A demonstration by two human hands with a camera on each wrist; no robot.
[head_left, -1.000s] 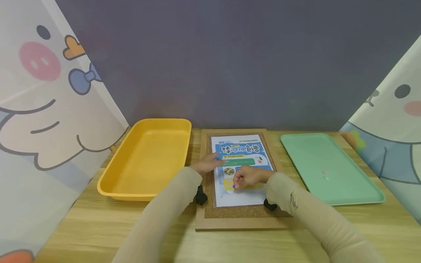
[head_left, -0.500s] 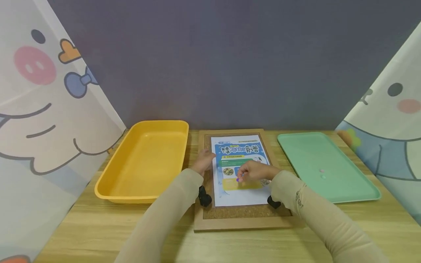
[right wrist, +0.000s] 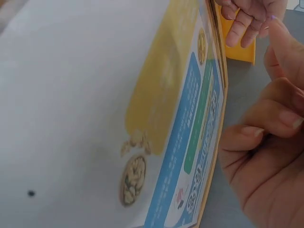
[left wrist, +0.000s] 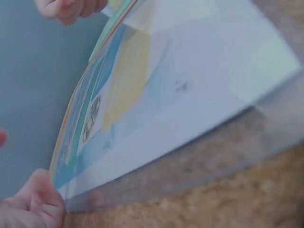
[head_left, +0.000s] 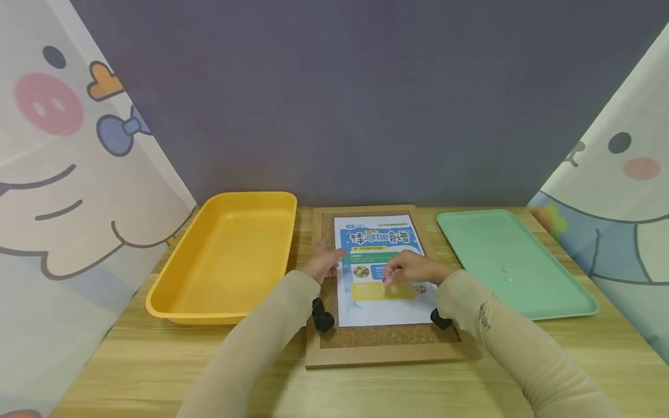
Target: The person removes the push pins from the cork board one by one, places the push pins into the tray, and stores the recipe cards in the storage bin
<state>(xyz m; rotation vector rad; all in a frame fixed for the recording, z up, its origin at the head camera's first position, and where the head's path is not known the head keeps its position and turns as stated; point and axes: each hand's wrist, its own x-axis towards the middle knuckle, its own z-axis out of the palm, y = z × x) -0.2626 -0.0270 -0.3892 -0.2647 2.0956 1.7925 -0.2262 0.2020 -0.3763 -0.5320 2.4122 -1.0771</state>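
Observation:
A printed poster [head_left: 387, 313] under a clear plastic sheet [left wrist: 199, 178] lies on a wood-framed cork board [head_left: 384, 337]. Over the poster's middle, my right hand [head_left: 413, 267] pinches a small purple piece [head_left: 385, 280] between thumb and fingertip. In the right wrist view only a speck of it shows at the thumb tip. At the board's left side is my left hand [head_left: 323, 262], its fingers loose and pointing toward the poster's left edge. The left wrist view has its thumb [left wrist: 40, 190] right at the sheet's edge.
A deep yellow tray [head_left: 222, 315] stands to the left of the board. On the right, a flat green tray [head_left: 481, 244] bears a tiny pink piece [head_left: 506, 270] and a tiny pale green piece [head_left: 509, 280]. A dark grey panel [head_left: 334, 104] rises behind the table.
My right hand has moved up and to the right over the poster, carrying the purple piece. My left hand has drawn back left from the poster's face to its edge.

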